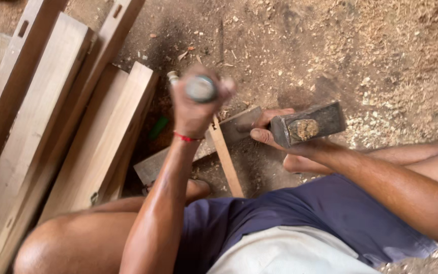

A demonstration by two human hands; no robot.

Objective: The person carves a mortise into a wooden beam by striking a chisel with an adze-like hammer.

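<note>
Both hands were closed around tools. His left hand (194,109) gripped a chisel (201,88) by its handle, held upright over a thin wooden strip (225,160) that lay on the dirt floor (290,45). His right hand (269,129) held a hammer (307,124), its steel head just beside the chisel. Long planks (51,127) with slots lay at the left.

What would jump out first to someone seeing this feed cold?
Mid-frame, the left hand grips a chisel handle seen end-on, a red thread round the wrist. Just right of it, the right hand holds a steel hammer head above a narrow wood strip. Pale slotted planks lean along the left side, on the sawdust-strewn dirt floor.
</note>
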